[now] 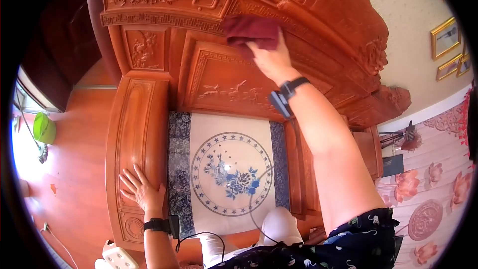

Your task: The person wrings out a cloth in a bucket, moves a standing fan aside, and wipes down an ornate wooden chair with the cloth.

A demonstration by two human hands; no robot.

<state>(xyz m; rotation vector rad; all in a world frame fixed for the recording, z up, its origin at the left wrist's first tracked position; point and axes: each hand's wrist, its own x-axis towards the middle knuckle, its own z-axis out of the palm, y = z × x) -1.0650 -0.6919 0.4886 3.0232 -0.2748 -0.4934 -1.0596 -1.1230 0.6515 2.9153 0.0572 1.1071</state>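
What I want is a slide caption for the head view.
Right hand holds a cloth against the carved backrest; left hand rests on the armrest.

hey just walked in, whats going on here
A person is at a carved wooden seat. Their right hand holds a dark red cloth up at the carved backrest. Their left hand lies with fingers spread on the wooden armrest. A white-trousered knee is at the near end of the flowered cushion.

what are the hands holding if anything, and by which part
The right hand holds a maroon cloth by its lower edge; the left hand holds nothing.
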